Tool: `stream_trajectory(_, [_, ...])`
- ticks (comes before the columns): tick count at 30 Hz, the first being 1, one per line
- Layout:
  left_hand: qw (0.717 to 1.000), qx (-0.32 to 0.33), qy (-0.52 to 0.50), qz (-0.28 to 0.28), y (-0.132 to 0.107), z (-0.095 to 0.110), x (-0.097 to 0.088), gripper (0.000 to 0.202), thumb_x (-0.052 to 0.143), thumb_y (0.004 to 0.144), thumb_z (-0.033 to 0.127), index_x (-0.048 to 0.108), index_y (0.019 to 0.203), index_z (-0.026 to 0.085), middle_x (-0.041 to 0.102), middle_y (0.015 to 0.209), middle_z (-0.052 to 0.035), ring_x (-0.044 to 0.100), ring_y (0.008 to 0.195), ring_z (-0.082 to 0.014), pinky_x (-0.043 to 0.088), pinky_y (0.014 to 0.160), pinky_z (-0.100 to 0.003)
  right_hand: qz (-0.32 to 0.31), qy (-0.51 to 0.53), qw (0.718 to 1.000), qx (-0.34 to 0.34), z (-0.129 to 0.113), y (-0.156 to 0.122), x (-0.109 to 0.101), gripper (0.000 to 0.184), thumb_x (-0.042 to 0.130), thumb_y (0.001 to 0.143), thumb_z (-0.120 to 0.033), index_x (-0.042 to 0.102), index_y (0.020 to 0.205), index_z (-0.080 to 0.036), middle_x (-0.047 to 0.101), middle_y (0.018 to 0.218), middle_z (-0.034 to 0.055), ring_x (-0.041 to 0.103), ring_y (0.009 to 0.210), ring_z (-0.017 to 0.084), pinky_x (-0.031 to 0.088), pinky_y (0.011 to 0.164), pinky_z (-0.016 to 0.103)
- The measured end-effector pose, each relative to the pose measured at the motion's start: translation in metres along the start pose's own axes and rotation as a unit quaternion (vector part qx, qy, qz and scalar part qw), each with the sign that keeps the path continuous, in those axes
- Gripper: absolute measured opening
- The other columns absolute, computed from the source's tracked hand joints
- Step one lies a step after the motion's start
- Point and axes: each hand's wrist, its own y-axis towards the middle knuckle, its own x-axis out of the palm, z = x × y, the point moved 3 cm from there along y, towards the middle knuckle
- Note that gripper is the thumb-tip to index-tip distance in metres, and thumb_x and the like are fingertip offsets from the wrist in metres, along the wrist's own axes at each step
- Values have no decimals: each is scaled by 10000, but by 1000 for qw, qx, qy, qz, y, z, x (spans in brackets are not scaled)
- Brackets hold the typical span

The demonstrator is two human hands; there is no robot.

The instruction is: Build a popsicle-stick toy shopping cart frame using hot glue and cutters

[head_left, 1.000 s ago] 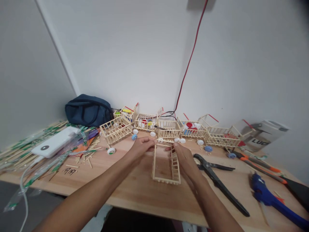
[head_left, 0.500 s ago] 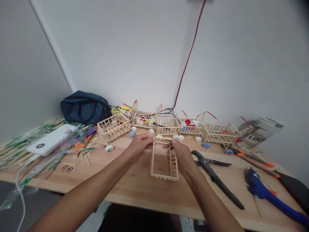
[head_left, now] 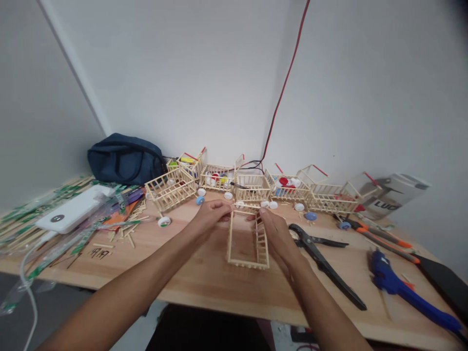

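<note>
A half-built frame of thin wooden sticks (head_left: 247, 241) lies on the wooden table (head_left: 204, 278) in front of me. My left hand (head_left: 211, 216) pinches the frame's far left corner, fingers closed on a stick. My right hand (head_left: 277, 234) rests along the frame's ladder-like right side, its fingertips closed on the far right corner. Both hands meet at the frame's far end.
Several finished stick carts (head_left: 252, 187) with bottle-cap wheels line the wall. Black scissors (head_left: 321, 263), orange-handled pliers (head_left: 380, 236) and a blue glue gun (head_left: 405, 292) lie to the right. A dark blue bag (head_left: 124, 158), a white power bank (head_left: 73, 214) and loose sticks lie to the left.
Both hands keep their hold on the frame's far end. The camera has tilted slightly, so everything sits a little lower-left; nothing else moved.
</note>
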Motion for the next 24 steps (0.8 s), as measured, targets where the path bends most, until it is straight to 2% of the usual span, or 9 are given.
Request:
stream_trajectory(6, [1000,-5,2,6,-1,1,1,232,730,596,342,682,681,131,645,716,-25,600,747,-149,452,768,-277,-4,1,1000,4,-3,0,-1,565,257,981,-510,714,900,-187,693,775,53,630,854,216,415,844,315])
stream_trajectory(12, [1000,-9,-7,13,-1,2,2,196,727,570,303,670,639,129,628,687,-12,564,698,-120,446,729,-251,0,1,1000,-7,-6,0,-1,551,265,979,-486,708,862,-181,704,867,67,618,866,209,410,835,310])
stream_trajectory(17, [1000,-5,-7,11,0,1,2,184,721,576,300,668,638,135,622,681,-7,561,701,-122,441,716,-245,-5,-2,1000,13,-3,0,-1,558,258,972,-500,696,849,-178,680,759,57,622,796,211,419,787,309])
stream_trajectory(24, [1000,-9,-1,7,0,2,1,192,737,581,309,671,638,139,622,678,-2,562,696,-123,439,708,-242,-3,-14,1000,9,-6,-1,-2,562,249,975,-499,699,850,-187,701,836,61,613,828,211,408,795,309])
